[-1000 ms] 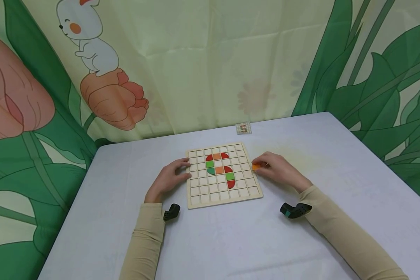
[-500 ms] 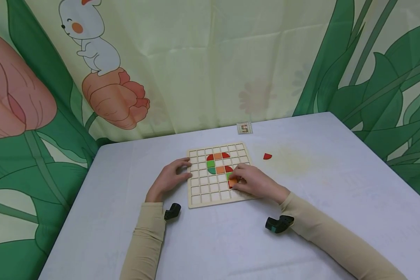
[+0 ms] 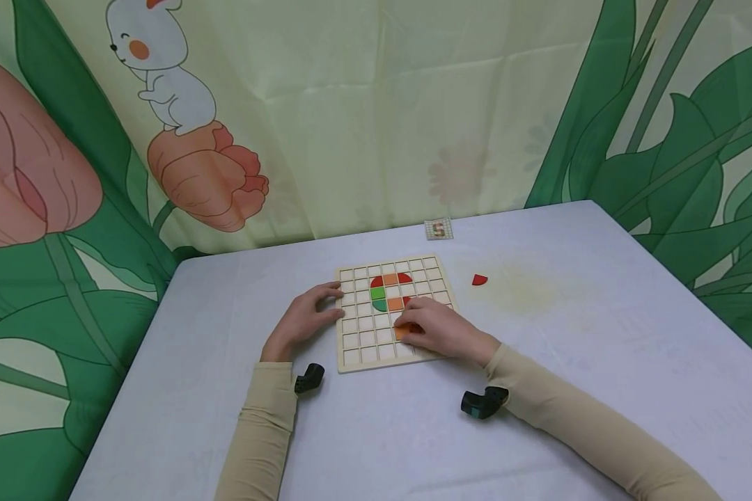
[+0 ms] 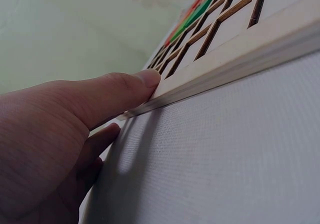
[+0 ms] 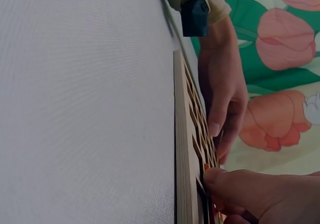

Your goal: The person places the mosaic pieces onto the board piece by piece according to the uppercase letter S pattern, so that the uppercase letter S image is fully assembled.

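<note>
A wooden grid board [image 3: 368, 339] lies flat on the table. Colored tiles sit in some of its cells: red quarter-rounds [image 3: 404, 277], orange squares [image 3: 390, 279], a green square [image 3: 377, 293] and a teal quarter-round [image 3: 379, 305]. Over the lower middle cells, my right hand [image 3: 445, 332] pinches an orange square tile [image 3: 402, 333] between thumb and fingers. It hides the tiles beneath it. My left hand [image 3: 303, 321] touches the board's left edge, thumb and index finger spread apart. In the left wrist view the thumb [image 4: 125, 90] rests against the rim.
A loose red quarter-round tile [image 3: 480, 280] lies right of the board. Behind the board is a small card [image 3: 439, 229] with a printed grid pattern. The white-covered table [image 3: 376, 431] ends at a printed curtain [image 3: 376, 139].
My right hand has carried the orange tile from beyond the board's right edge leftward over the lower cells. The loose red tile has come into view. My left hand has stayed in place.
</note>
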Motion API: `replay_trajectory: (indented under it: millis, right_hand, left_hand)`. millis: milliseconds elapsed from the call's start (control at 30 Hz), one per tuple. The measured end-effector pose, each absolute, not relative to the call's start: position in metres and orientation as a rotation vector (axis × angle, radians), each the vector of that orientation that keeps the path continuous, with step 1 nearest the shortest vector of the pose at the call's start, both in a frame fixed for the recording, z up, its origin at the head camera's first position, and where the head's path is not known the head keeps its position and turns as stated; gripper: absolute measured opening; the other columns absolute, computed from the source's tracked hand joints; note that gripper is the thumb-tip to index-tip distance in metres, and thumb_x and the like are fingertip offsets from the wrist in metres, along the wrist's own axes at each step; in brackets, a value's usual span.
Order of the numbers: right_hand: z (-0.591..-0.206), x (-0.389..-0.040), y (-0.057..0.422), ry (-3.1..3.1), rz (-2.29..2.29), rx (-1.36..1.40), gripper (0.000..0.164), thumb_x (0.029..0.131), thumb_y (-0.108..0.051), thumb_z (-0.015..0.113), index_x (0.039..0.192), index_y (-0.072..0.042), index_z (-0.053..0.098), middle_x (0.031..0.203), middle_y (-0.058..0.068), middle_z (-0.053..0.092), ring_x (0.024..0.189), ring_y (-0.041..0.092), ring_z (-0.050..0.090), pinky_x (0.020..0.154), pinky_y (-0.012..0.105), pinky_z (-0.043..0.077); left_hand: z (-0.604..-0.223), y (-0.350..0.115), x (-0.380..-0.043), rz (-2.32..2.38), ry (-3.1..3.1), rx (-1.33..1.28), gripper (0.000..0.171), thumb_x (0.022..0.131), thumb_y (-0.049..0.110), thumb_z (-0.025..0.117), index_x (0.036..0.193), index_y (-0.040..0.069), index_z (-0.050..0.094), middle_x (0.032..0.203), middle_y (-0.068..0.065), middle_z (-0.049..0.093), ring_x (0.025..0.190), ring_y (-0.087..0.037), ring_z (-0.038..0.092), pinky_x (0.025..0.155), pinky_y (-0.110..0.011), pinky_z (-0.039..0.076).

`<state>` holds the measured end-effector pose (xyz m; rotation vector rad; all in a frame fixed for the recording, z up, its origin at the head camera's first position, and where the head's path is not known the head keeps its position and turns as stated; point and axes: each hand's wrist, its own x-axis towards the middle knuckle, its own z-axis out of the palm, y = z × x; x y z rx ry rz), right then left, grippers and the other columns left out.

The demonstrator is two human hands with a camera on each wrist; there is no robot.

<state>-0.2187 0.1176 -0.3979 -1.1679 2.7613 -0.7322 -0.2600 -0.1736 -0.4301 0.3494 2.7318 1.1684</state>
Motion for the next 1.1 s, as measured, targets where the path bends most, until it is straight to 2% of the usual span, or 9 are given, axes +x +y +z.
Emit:
replay_trajectory:
  millis: [467, 733, 1100]
  right_hand:
    - [-0.3994, -0.2185, 0.1176, 2.777, -0.732, -1.128, 0.017, 0.089, -0.017, 0.072, 0.105, -0.01, 0.074, 0.1, -0.001, 0.063, 0.1, 0.018, 0.056, 0.09, 0.035, 0.05]
    - [-0.4012, -0.2195, 0.1169, 2.782, -0.735, -1.13, 0.018, 0.088, -0.017, 0.073, 0.105, -0.011, 0.074, 0.098, -0.002, 0.062, 0.094, 0.016, 0.054, 0.085, 0.033, 0.05]
    - [-0.4007, -0.219, 0.1171, 2.776, -0.738, -1.14, 0.017, 0.089, -0.016, 0.071, 0.105, -0.01, 0.074, 0.1, 0.0, 0.063, 0.096, 0.017, 0.055, 0.086, 0.034, 0.05]
  left_hand:
    - [-0.4255, -0.173, -0.2574, 1.164, 2.724, 0.356, 0.041, 0.089, 0.023, 0.073, 0.126, 0.009, 0.064, 0.149, -0.002, 0.046, 0.143, -0.024, 0.032, 0.117, -0.044, 0.025]
    - [-0.4253, -0.173, -0.2576, 1.165, 2.724, 0.355, 0.04, 0.089, 0.023, 0.073, 0.125, 0.009, 0.065, 0.149, -0.002, 0.046, 0.143, -0.024, 0.032, 0.117, -0.044, 0.025]
    - [-0.4263, -0.1729, -0.2576, 1.162, 2.724, 0.335, 0.041, 0.089, 0.025, 0.074, 0.126, 0.01, 0.064, 0.149, -0.001, 0.046, 0.143, -0.023, 0.031, 0.118, -0.043, 0.024]
